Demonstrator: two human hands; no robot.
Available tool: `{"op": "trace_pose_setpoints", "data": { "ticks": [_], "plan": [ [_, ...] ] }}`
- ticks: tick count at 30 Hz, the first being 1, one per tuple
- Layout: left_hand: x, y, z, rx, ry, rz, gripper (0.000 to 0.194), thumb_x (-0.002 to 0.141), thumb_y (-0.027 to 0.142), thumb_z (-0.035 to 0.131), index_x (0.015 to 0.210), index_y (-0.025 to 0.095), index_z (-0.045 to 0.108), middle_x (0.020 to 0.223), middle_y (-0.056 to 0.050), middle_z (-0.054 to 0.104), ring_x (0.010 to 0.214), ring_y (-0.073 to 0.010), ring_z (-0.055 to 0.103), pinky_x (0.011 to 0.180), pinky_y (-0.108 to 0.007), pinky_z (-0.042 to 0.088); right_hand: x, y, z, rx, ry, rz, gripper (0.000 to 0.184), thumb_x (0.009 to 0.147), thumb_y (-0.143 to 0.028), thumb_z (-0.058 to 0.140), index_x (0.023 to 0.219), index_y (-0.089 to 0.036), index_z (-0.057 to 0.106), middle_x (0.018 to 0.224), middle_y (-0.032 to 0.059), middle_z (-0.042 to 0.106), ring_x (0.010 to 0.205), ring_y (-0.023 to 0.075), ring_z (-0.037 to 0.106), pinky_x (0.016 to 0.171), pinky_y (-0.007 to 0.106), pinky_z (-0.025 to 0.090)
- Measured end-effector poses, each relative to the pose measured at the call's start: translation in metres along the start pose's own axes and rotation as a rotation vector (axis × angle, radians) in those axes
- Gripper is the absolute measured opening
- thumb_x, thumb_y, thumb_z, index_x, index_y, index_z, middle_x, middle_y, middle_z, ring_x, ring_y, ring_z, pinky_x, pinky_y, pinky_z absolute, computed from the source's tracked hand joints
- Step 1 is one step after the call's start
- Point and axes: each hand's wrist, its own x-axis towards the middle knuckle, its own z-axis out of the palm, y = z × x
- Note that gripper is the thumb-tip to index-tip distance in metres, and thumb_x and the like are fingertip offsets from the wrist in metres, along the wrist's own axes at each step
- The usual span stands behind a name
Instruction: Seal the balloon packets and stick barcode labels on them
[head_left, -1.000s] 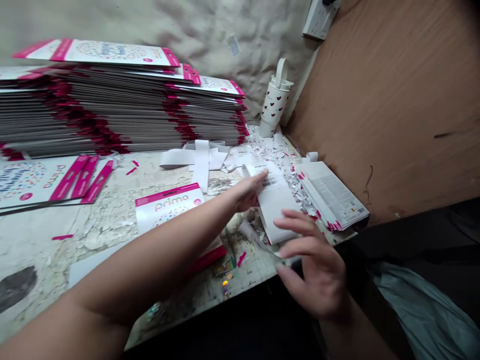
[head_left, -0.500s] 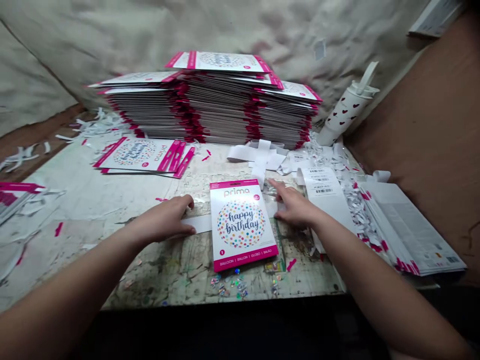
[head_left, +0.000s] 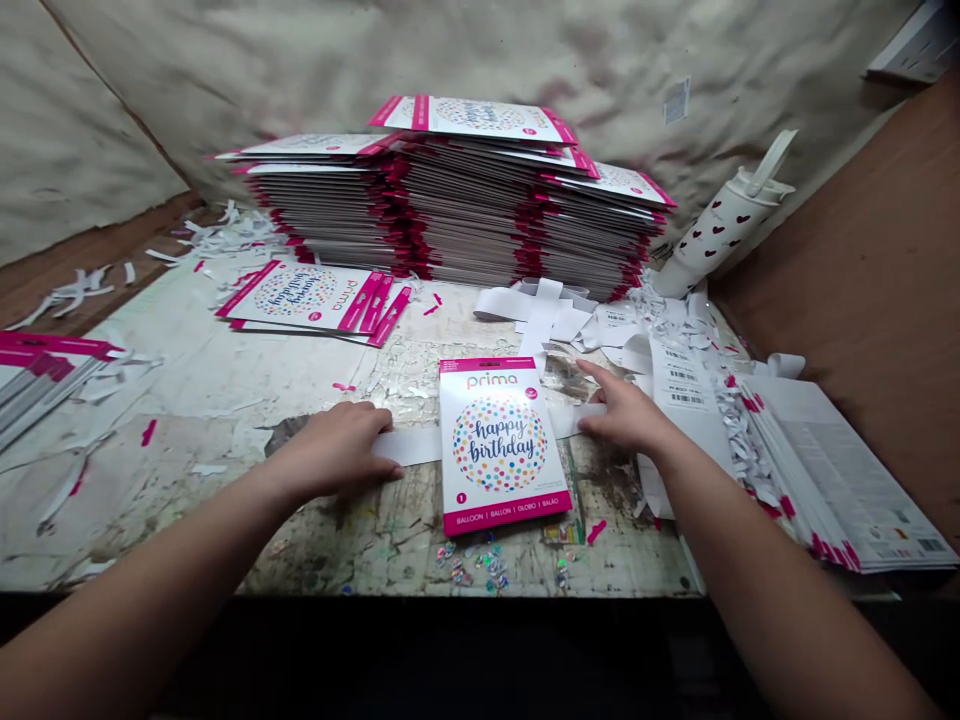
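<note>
A pink-and-white "happy birthday" balloon pack (head_left: 499, 445) lies flat near the table's front edge. A white paper strip (head_left: 411, 445) runs under it and sticks out on both sides. My left hand (head_left: 337, 452) rests on the strip's left end with its fingers curled down on it. My right hand (head_left: 626, 415) grips the strip's right end (head_left: 574, 420), fingers pointing left and pressed together on the paper. Both hands sit level with the pack's middle, one on each side.
Tall stacks of the same packs (head_left: 465, 200) fill the back of the worn table (head_left: 210, 370). A few packs (head_left: 307, 295) lie at back left. Barcode label sheets (head_left: 679, 380), flat packs (head_left: 832, 480), paper scraps and a heart-print tumbler (head_left: 724, 230) crowd the right. Confetti (head_left: 472, 565) lies at the front edge.
The view has swung left from the label sheets to the balloon pack. My hands left the label sheet and now hold the strip's ends beside the pack, barely shifting in the last half second.
</note>
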Motion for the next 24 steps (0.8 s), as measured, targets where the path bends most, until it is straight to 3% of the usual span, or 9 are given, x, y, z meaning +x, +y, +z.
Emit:
{"op": "trace_pose_setpoints", "data": {
  "ticks": [3,6,10,13,16,19,24],
  "plan": [
    [-0.004,-0.012,-0.003,-0.209,-0.111,-0.065,0.03,0.065,0.049,0.061,0.065,0.019,0.058,0.067,-0.005,0.063,0.064,-0.0228,0.056,0.054,-0.028,0.032,-0.005,0.001,-0.006,0.091,0.026,0.059,0.082,0.062,-0.019,0.066,0.138,-0.026,0.035,0.075,-0.0002,0.057,0.059,0.0144,0.054,0.058,0.028,0.045],
    [-0.01,-0.019,-0.005,-0.653,-0.224,-0.093,0.03,0.066,0.048,0.063,0.065,0.019,0.058,0.06,-0.001,0.059,0.056,-0.0164,0.053,0.051,-0.025,0.035,-0.014,-0.007,-0.013,0.164,0.119,0.089,0.078,0.062,-0.021,0.065,0.135,-0.023,0.039,0.068,-0.0024,0.054,0.053,0.0126,0.05,0.052,0.027,0.043],
    [-0.005,0.006,-0.007,-1.146,-0.22,-0.102,0.028,0.066,0.043,0.068,0.075,0.018,0.06,0.07,0.0,0.064,0.063,-0.0129,0.058,0.063,-0.024,0.046,-0.028,-0.047,-0.001,0.159,0.23,-0.023,0.076,0.07,-0.023,0.057,0.14,-0.026,0.028,0.062,-0.0034,0.054,0.05,0.0132,0.048,0.05,0.027,0.041],
    [0.008,0.042,-0.006,-1.204,-0.219,-0.039,0.025,0.065,0.036,0.068,0.074,0.014,0.06,0.069,-0.004,0.066,0.06,-0.0124,0.06,0.061,-0.024,0.048,-0.032,-0.082,0.032,-0.003,0.211,-0.155,0.078,0.075,-0.017,0.05,0.145,-0.024,0.016,0.063,0.001,0.058,0.052,0.0165,0.05,0.054,0.031,0.043],
    [0.021,0.067,-0.002,-1.194,-0.205,-0.004,0.017,0.066,0.028,0.065,0.065,0.013,0.057,0.059,-0.004,0.064,0.052,-0.0118,0.059,0.054,-0.023,0.046,-0.032,-0.098,0.068,-0.259,0.197,-0.277,0.075,0.076,-0.011,0.044,0.145,-0.018,0.015,0.067,0.0068,0.061,0.058,0.0207,0.053,0.057,0.035,0.044],
    [0.027,0.074,0.001,-1.207,-0.208,0.014,0.015,0.066,0.024,0.062,0.06,0.013,0.055,0.051,-0.002,0.06,0.048,-0.0117,0.058,0.049,-0.021,0.043,-0.035,-0.092,0.087,-0.333,0.213,-0.38,0.07,0.078,-0.012,0.041,0.144,-0.014,0.017,0.076,0.0105,0.063,0.069,0.024,0.056,0.064,0.036,0.046],
    [0.035,0.074,0.007,-1.195,-0.21,0.033,0.012,0.067,0.023,0.059,0.061,0.014,0.055,0.049,-0.001,0.059,0.046,-0.0125,0.058,0.047,-0.022,0.044,-0.051,-0.073,0.089,-0.2,0.147,-0.533,0.084,0.07,-0.016,0.048,0.145,-0.012,0.01,0.097,0.0107,0.064,0.09,0.0255,0.055,0.085,0.039,0.046]
  ]
}}
